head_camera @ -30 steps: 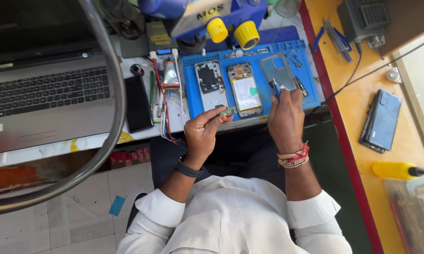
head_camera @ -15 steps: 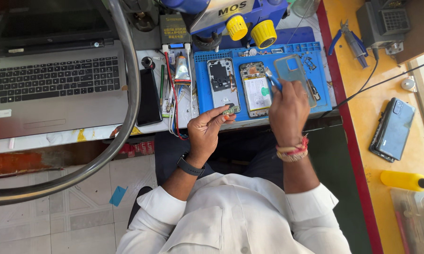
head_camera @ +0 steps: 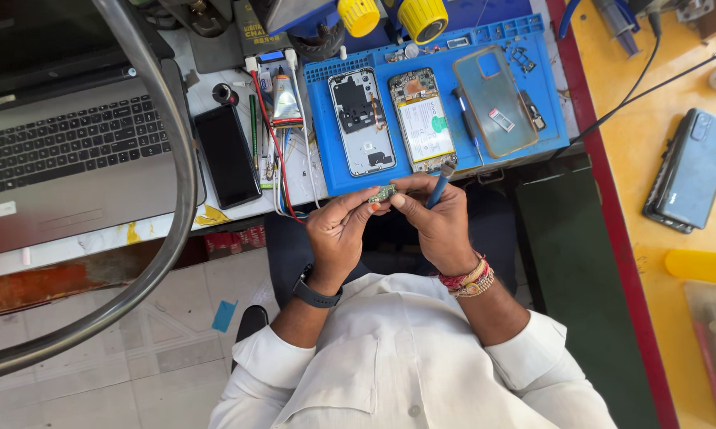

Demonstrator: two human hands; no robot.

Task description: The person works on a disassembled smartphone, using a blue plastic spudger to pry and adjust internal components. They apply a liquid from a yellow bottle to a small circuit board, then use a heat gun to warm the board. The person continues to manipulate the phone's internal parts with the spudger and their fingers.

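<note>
My left hand (head_camera: 338, 234) pinches a small green circuit board (head_camera: 383, 193) just below the front edge of the blue work mat (head_camera: 330, 171). My right hand (head_camera: 437, 222) touches the same board with its fingertips and grips a blue-handled tool (head_camera: 440, 184) that points up toward the mat. On the mat lie an opened phone frame (head_camera: 362, 121), an open phone body with its battery showing (head_camera: 423, 119), and a clear phone case (head_camera: 493, 99).
A grey laptop (head_camera: 72, 151) stands at the left, behind a thick curved hose (head_camera: 179, 206). A black phone (head_camera: 227, 156) and loose wires (head_camera: 282, 151) lie beside the mat. A dark blue phone (head_camera: 691, 168) rests on the orange bench at right.
My right hand has come down from the mat with the tool and met my left hand at the small board. The view has shifted closer.
</note>
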